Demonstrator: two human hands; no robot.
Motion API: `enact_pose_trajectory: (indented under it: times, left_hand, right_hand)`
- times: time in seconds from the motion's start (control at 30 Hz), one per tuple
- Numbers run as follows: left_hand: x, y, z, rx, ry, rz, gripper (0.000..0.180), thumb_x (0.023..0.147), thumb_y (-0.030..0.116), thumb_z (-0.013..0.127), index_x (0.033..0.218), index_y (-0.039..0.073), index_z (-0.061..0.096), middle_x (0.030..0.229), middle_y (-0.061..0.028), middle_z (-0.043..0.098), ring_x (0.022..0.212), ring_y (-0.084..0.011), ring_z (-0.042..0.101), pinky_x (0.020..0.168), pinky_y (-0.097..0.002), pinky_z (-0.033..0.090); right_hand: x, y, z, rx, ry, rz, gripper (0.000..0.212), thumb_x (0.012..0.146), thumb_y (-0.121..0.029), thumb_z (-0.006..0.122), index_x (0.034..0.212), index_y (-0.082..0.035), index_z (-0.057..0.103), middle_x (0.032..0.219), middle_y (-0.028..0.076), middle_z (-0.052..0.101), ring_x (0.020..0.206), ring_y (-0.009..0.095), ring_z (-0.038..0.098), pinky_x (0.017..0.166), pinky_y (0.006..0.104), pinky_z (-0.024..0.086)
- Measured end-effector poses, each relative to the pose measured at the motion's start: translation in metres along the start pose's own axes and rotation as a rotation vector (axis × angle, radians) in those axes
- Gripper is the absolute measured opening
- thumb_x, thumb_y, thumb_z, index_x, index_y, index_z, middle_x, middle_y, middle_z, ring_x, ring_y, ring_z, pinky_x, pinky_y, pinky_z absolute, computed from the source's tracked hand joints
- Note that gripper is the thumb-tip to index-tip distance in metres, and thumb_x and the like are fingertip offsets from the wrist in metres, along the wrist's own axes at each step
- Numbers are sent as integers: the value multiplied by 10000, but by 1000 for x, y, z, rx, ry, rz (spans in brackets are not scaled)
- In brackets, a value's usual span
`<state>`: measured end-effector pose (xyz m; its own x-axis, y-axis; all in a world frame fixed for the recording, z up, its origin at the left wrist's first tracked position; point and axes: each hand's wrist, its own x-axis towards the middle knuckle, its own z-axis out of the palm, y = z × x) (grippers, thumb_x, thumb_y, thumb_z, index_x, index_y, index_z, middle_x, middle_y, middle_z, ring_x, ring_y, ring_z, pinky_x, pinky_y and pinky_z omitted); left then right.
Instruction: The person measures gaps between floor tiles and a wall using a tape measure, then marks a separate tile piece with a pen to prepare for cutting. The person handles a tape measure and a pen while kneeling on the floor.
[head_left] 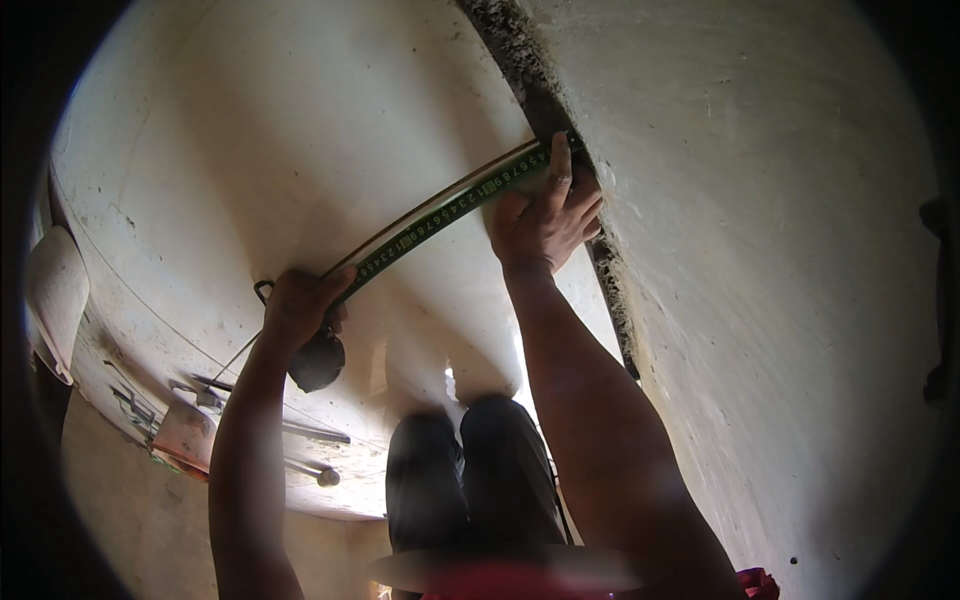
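Observation:
A tape measure's green blade (440,218) stretches slantwise across the pale, smooth surface, from my left hand up to the rough gap by the wall. My left hand (300,305) is closed around the blade's lower end. Just beneath it hangs a dark rounded body (316,362), apparently the tape's case, mostly in shadow. At the upper end, my right hand (548,215) holds the blade close to the gap, its index finger extended over it and the other fingers bent. The blade's very tip is hard to make out there. A thin brown edge runs along the blade's upper side.
The rough dark gap (530,75) separates the pale surface from the plastered wall (760,240) on the right. At left are a whitish container (58,300), an orange-and-white container (185,437), a dark rod (315,432) and a round-headed tool (327,477). My knees (490,450) show below.

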<state>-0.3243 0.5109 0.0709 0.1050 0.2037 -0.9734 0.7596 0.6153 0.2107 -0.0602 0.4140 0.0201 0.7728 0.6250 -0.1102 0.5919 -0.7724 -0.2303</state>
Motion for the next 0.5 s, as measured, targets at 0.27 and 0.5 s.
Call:
enact_pose_trajectory:
  times: [0.27, 0.5]
  left_hand:
    - [-1, 3, 0, 68, 14, -8, 434, 907, 406, 702, 785, -8, 659, 557, -84, 616, 440, -158, 599, 445, -291, 482]
    - [1, 3, 1, 50, 10, -13, 459, 895, 435, 701, 777, -8, 682, 566, -84, 628, 448, -156, 604, 467, -296, 488]
  right_hand:
    - [0, -2, 0, 5, 16, 12, 855, 699, -187, 588, 1496, -375, 340, 1179, 115, 415, 1138, 338, 426, 1009, 534, 309]
    - [0, -2, 1, -18, 36, 5, 867, 705, -193, 590, 1513, -371, 333, 1165, 115, 423, 1124, 330, 437, 1001, 524, 313]
